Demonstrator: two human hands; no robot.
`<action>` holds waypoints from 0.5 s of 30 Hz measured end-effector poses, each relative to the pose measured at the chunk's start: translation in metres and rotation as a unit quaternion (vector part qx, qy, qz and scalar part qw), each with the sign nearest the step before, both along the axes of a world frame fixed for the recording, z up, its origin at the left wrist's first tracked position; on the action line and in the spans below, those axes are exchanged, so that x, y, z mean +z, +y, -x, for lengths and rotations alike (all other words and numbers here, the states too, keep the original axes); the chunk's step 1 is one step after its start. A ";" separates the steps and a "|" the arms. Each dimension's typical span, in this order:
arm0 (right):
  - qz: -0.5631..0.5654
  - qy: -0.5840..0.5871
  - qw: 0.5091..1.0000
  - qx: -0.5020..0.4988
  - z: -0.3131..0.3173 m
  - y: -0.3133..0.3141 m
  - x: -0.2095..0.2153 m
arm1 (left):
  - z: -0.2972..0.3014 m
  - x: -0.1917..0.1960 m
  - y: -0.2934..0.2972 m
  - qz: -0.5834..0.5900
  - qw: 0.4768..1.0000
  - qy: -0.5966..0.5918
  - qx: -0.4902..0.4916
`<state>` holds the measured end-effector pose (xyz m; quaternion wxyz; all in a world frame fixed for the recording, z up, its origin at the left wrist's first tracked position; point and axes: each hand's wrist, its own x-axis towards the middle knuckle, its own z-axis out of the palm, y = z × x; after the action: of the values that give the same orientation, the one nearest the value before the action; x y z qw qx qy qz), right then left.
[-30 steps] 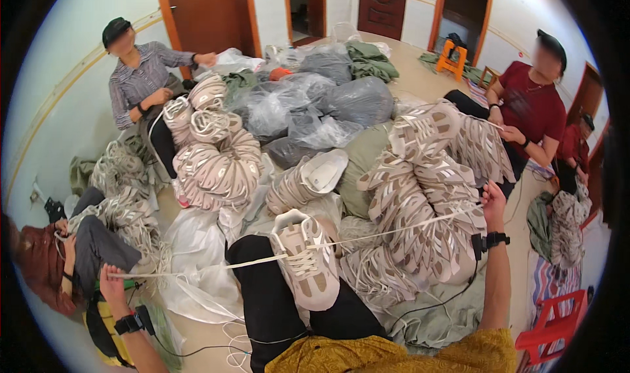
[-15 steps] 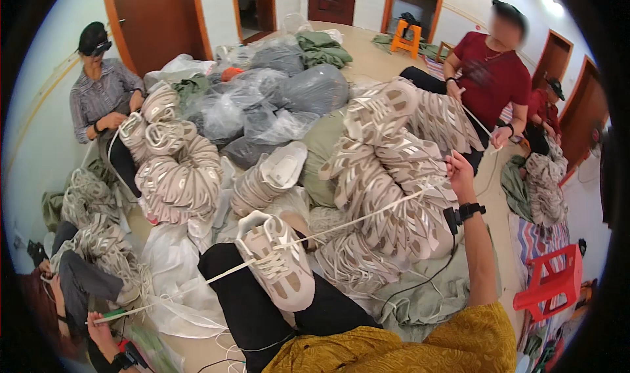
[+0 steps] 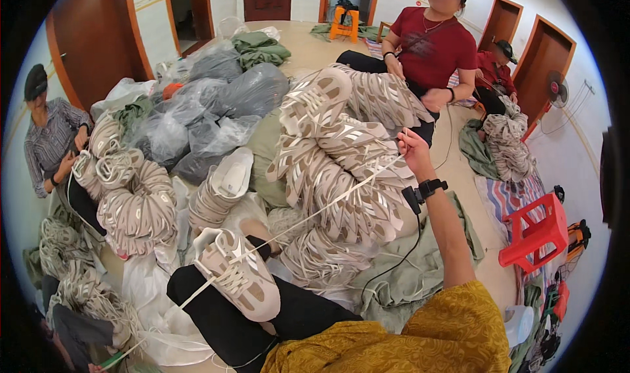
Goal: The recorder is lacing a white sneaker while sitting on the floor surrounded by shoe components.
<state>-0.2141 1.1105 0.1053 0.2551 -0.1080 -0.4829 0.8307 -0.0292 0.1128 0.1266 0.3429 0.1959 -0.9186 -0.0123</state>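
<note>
A beige and brown sneaker [image 3: 237, 274] rests on my black-trousered thigh, toe toward me. Its pale shoelace [image 3: 335, 202] runs through the eyelets and stretches tight to both sides. My right hand [image 3: 415, 153], raised far out to the right, is closed in a pinch on one end. At the bottom left only the fingertips of my left hand [image 3: 96, 368] show, at the other end of the lace, beside a slim green tool [image 3: 113, 360]. Most of that hand is cut off by the picture's edge.
Curved stacks of sneakers [image 3: 341, 169] lie ahead, with another stack [image 3: 138, 205] to the left. Filled plastic bags [image 3: 197, 104] are heaped behind. Co-workers sit left and right. A red stool [image 3: 535, 235] stands at right; a black cable [image 3: 394, 268] hangs from my right wrist.
The view has swung to the right, so everything sits further left and my left hand has nearly left the picture. The lace stays stretched across the shoe.
</note>
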 end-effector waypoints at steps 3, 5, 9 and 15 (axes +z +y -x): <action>0.017 0.018 1.000 0.019 0.010 -0.010 -0.001 | -0.024 -0.031 -0.092 -0.186 0.981 0.014 -0.045; -0.019 0.002 1.000 0.008 -0.002 -0.007 0.006 | -0.008 -0.040 -0.063 -0.206 0.977 0.026 -0.055; -0.031 -0.041 0.998 -0.034 -0.014 -0.009 0.002 | 0.019 -0.007 0.011 -0.754 0.602 0.208 -0.161; -0.081 -0.088 0.993 0.018 -0.003 -0.036 -0.003 | 0.043 -0.015 0.027 -0.663 0.714 0.149 -0.167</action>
<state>-0.2114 1.0742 0.1024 0.2049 -0.1509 -0.5706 0.7808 -0.0718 0.1403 0.1114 0.2496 0.2117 -0.6299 -0.7043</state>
